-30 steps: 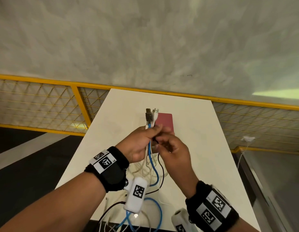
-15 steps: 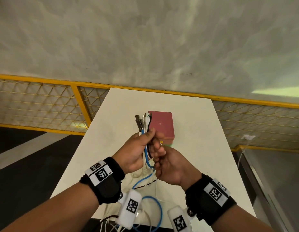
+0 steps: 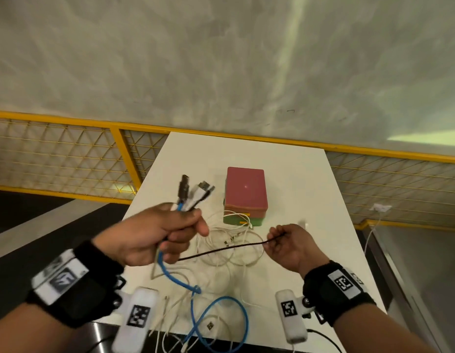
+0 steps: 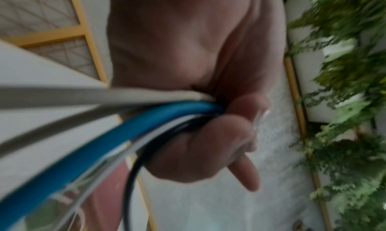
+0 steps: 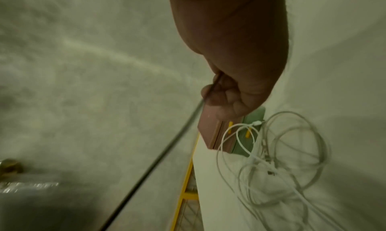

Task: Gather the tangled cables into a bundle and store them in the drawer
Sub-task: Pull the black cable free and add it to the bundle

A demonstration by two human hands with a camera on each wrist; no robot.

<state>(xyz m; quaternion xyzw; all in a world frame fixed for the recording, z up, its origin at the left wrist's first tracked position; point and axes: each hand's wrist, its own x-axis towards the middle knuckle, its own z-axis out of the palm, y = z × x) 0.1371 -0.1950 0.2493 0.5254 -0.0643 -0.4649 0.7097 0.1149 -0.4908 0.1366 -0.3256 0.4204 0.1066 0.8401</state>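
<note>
I see my left hand (image 3: 155,235) with its fingers (image 4: 219,135) curled tight round a bundle of cables (image 3: 193,197), plug ends pointing up. My right hand (image 3: 290,244) pinches one black cable (image 3: 221,249), stretched taut between both hands. Loose white cables (image 3: 234,240) lie on the desk (image 3: 310,194), touching the small drawer box (image 3: 245,196).

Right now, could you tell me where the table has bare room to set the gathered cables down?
Bare table lies behind and right of the drawer box, and along the left edge. It is crowded before the box, where white cables loop, and at the near edge with the blue cable.
</note>
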